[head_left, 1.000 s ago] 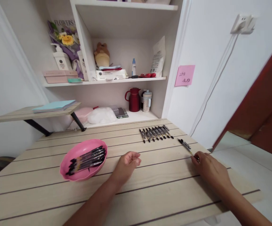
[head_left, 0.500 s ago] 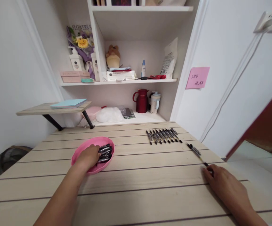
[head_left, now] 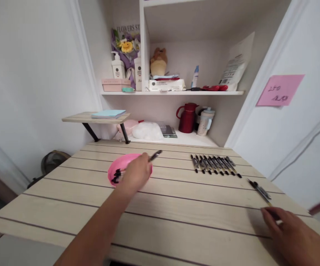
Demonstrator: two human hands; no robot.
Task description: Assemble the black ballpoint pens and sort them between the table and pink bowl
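Observation:
My left hand (head_left: 136,172) is over the pink bowl (head_left: 115,170) and closed on a black pen (head_left: 155,155) whose end sticks out up and to the right. More black pens lie in the bowl, mostly hidden by the hand. My right hand (head_left: 293,231) rests at the table's right front edge, fingers pinching the near end of a single black pen (head_left: 259,190) that lies on the wood. A row of several black pens (head_left: 214,163) lies side by side farther back on the table.
The slatted wooden table (head_left: 160,207) ends against a white shelf unit holding a red jug (head_left: 187,118), a cup, bottles and boxes. A small raised shelf (head_left: 96,118) with a blue pad stands back left. A pink note (head_left: 279,89) hangs on the right wall.
My left hand went from the table's middle into the pink bowl and has lifted one pen out. My right hand kept hold of the single pen's end. The camera swung left.

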